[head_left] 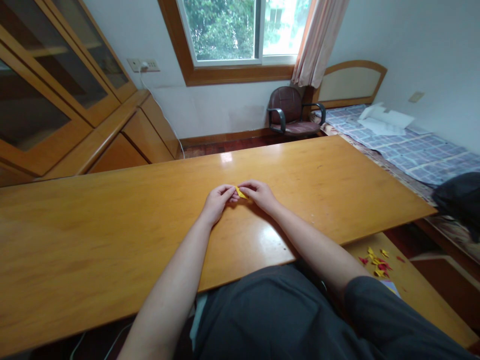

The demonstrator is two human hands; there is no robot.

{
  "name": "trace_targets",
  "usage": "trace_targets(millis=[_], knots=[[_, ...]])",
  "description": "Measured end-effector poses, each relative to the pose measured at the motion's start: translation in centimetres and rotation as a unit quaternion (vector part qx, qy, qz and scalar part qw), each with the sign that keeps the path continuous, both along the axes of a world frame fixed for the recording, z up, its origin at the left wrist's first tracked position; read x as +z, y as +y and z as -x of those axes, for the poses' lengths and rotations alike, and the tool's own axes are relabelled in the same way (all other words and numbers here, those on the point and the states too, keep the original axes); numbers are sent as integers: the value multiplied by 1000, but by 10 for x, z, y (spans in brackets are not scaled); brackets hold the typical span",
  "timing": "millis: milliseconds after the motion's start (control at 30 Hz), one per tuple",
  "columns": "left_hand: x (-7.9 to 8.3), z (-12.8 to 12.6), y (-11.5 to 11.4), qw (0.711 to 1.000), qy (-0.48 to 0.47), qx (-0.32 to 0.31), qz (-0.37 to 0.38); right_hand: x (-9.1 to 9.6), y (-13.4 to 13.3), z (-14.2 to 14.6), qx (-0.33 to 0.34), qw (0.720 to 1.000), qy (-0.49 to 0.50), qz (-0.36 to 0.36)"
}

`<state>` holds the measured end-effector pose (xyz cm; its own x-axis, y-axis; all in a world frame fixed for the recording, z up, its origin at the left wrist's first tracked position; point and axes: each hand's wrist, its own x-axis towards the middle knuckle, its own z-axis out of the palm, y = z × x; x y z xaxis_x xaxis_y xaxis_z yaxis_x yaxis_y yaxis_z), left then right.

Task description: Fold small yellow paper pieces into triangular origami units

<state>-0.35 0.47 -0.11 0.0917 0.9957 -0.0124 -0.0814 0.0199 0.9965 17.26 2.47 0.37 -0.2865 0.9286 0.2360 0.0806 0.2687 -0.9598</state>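
yellow paper piece (pixel 241 192), where is it?
pinched between left hand (pixel 217 202) and right hand (pixel 261 195), both sets of fingertips closed on it, low over the wooden table (pixel 112 225).
how does it handle?
likely light, thin, easily creased; grip the edges.

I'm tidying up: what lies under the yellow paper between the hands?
Bare wooden table shows around the yellow paper. The left hand and right hand cover its ends and what's directly beneath.

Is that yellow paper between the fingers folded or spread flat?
Folded, it seems: the paper shows as a small narrow pointed wedge, pinched between left hand and right hand.
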Motion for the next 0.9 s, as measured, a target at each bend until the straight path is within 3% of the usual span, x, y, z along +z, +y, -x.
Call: trace_targets(millis=[600,900], knots=[[5,-3,-3,1000,-3,20,13,2,0,-4,-5,994,-74,-80],[3,-1,-3,999,-39,7,21,-2,2,-3,-9,994,-72,-80]])
